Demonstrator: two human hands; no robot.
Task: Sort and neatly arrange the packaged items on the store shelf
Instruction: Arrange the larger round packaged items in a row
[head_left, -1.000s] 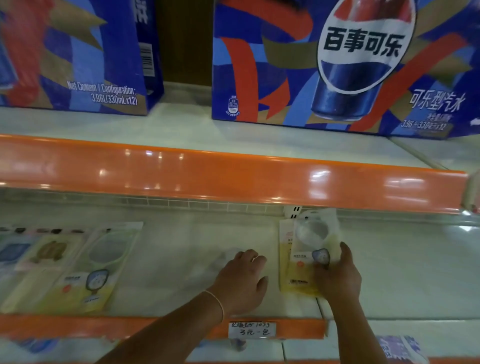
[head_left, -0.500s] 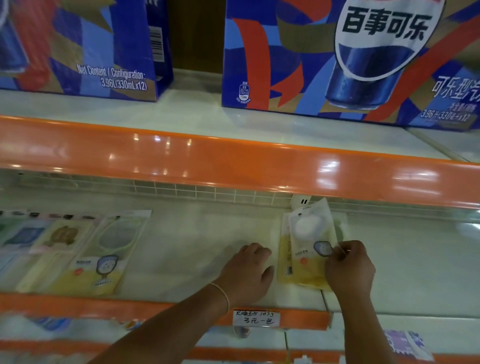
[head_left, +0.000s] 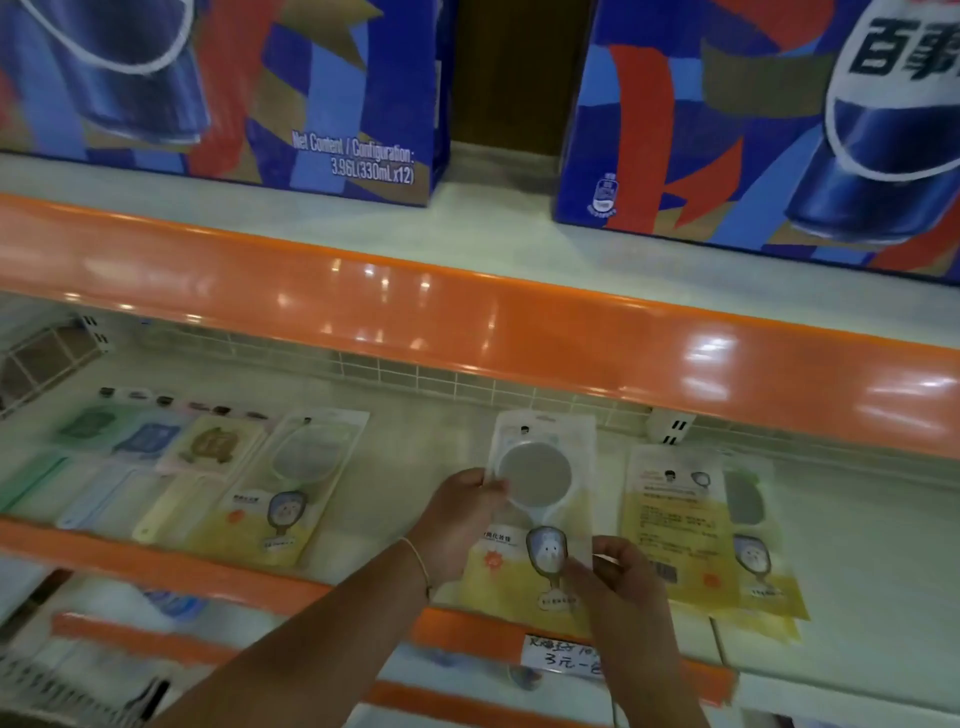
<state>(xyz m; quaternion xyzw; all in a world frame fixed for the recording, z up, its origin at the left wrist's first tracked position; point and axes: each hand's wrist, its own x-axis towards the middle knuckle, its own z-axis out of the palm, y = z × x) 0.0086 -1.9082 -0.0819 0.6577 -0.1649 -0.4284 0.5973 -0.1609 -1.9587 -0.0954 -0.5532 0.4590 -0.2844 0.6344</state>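
Store shelf (head_left: 395, 467) below, I pinch the mirror packet (head_left: 540, 499) with left hand (head_left: 457, 519) and right hand (head_left: 618, 571); slick film could slip, landing askew on neighbouring packets (head_left: 706, 525).

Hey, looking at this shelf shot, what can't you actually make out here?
Head view only:
- Handwritten price tag: its right part is hidden by the right hand's forearm.
- Held mirror packet: small print blurred; left hand covers its left edge.
- Packets at far left: blurred, contents unclear.
- Right cola carton: logo cut off by the frame edge.
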